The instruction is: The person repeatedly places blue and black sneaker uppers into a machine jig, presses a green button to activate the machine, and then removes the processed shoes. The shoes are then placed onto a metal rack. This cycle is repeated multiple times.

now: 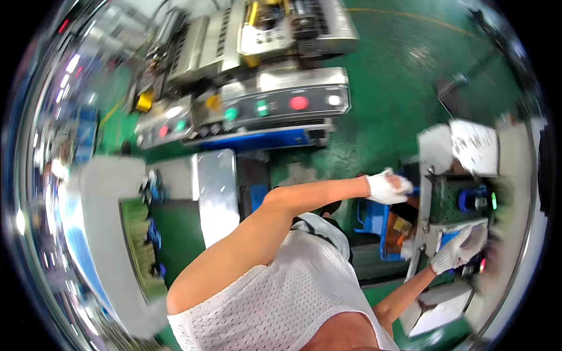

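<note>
Both my hands wear white knit gloves with a tan or greyish patch over the palm and fingers. My left hand (389, 186) is stretched across to the right, above the edge of a blue crate (384, 234); its fingers are smeared, and nothing shows plainly in it. My right hand (462, 248) reaches over the bench at the right, beside a green perforated panel (449, 200). Beyond this hand stands a dark blue and black device (473, 200) with a small green light. Motion blurs the right fingers too, and what lies beneath them is hidden.
At the back stands a machine with a grey control panel (275, 104) carrying red, green and white buttons. A shiny metal plate (218, 190) and a pale table (105, 234) are on the left. White papers (473, 146) and an open white box (439, 310) flank the right bench.
</note>
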Demonstrator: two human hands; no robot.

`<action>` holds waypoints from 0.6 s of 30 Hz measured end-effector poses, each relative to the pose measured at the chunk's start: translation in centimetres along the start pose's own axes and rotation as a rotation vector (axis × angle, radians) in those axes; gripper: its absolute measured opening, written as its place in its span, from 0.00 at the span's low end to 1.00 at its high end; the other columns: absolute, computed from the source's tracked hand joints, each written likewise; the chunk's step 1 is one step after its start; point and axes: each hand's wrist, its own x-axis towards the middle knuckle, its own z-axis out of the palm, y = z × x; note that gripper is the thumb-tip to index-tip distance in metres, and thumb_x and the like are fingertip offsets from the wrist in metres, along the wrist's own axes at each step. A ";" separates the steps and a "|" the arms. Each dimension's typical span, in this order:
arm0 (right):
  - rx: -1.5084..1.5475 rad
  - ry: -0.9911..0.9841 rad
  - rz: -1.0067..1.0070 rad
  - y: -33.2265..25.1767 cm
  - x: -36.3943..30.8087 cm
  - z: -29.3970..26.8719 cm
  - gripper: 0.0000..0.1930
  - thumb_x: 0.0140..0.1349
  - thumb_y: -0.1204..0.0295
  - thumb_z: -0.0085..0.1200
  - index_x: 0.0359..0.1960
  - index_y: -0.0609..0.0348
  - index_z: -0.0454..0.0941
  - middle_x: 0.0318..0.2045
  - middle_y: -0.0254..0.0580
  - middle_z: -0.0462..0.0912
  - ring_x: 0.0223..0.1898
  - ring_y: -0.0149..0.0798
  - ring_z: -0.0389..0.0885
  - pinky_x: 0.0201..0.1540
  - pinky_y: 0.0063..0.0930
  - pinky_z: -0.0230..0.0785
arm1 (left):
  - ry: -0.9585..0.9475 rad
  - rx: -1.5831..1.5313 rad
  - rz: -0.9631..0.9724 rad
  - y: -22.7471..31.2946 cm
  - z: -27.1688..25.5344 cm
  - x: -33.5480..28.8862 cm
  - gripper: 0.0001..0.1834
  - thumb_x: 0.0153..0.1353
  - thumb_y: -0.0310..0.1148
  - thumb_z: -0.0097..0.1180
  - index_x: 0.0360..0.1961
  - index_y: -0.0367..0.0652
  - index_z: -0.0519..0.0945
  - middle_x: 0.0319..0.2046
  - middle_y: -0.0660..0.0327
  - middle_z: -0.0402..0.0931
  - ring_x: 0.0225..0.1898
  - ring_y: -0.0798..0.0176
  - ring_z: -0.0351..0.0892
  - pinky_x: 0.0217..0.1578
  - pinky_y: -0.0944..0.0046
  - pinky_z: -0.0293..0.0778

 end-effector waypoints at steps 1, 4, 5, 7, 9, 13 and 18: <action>0.196 -0.221 0.010 -0.7 -2.4 2.9 0.25 0.71 0.70 0.57 0.65 0.70 0.70 0.61 0.55 0.77 0.61 0.44 0.78 0.64 0.38 0.71 | -0.052 0.022 -0.105 -2.4 -0.9 -5.8 0.22 0.67 0.46 0.52 0.53 0.42 0.78 0.48 0.47 0.81 0.51 0.44 0.81 0.52 0.46 0.75; 0.474 -1.032 0.306 -1.1 -10.7 13.4 0.25 0.68 0.74 0.60 0.65 0.67 0.70 0.60 0.56 0.78 0.61 0.42 0.78 0.64 0.37 0.72 | 0.033 0.164 -0.739 -7.2 -4.5 -25.9 0.21 0.65 0.48 0.50 0.45 0.43 0.83 0.44 0.46 0.83 0.48 0.41 0.83 0.49 0.45 0.77; 0.281 -1.285 0.164 -0.6 -13.2 16.5 0.25 0.68 0.74 0.59 0.66 0.67 0.69 0.60 0.56 0.78 0.61 0.44 0.78 0.64 0.37 0.72 | 0.120 0.165 -0.910 -7.1 -6.4 -32.5 0.22 0.64 0.50 0.50 0.42 0.43 0.83 0.42 0.46 0.84 0.46 0.40 0.83 0.47 0.44 0.77; 0.234 -1.537 0.036 -4.5 -19.2 20.4 0.25 0.68 0.75 0.58 0.65 0.68 0.68 0.59 0.57 0.79 0.60 0.46 0.79 0.63 0.37 0.72 | 0.441 0.153 -1.276 -11.7 -2.7 -49.5 0.23 0.64 0.52 0.50 0.41 0.42 0.83 0.44 0.45 0.84 0.48 0.40 0.83 0.48 0.44 0.77; 0.222 -1.763 0.056 -6.5 -22.6 22.8 0.26 0.68 0.74 0.59 0.65 0.68 0.68 0.59 0.59 0.79 0.60 0.47 0.80 0.63 0.37 0.72 | 0.816 0.248 -1.657 -8.3 -0.5 -61.0 0.23 0.65 0.50 0.46 0.45 0.44 0.83 0.45 0.45 0.84 0.45 0.41 0.85 0.46 0.43 0.78; -0.115 -1.891 -0.204 -12.3 -28.1 26.4 0.27 0.66 0.71 0.61 0.65 0.67 0.69 0.58 0.58 0.80 0.58 0.47 0.82 0.60 0.37 0.74 | 1.293 0.120 -2.024 -3.8 6.2 -77.2 0.17 0.63 0.47 0.56 0.46 0.49 0.82 0.42 0.51 0.84 0.48 0.44 0.84 0.46 0.40 0.76; -0.318 -1.998 -0.372 -18.5 -34.7 29.4 0.29 0.65 0.66 0.61 0.65 0.66 0.69 0.59 0.57 0.81 0.58 0.47 0.82 0.57 0.35 0.75 | 1.449 -0.173 -2.215 0.5 13.9 -83.0 0.20 0.60 0.40 0.61 0.53 0.52 0.78 0.55 0.56 0.78 0.60 0.48 0.76 0.58 0.39 0.69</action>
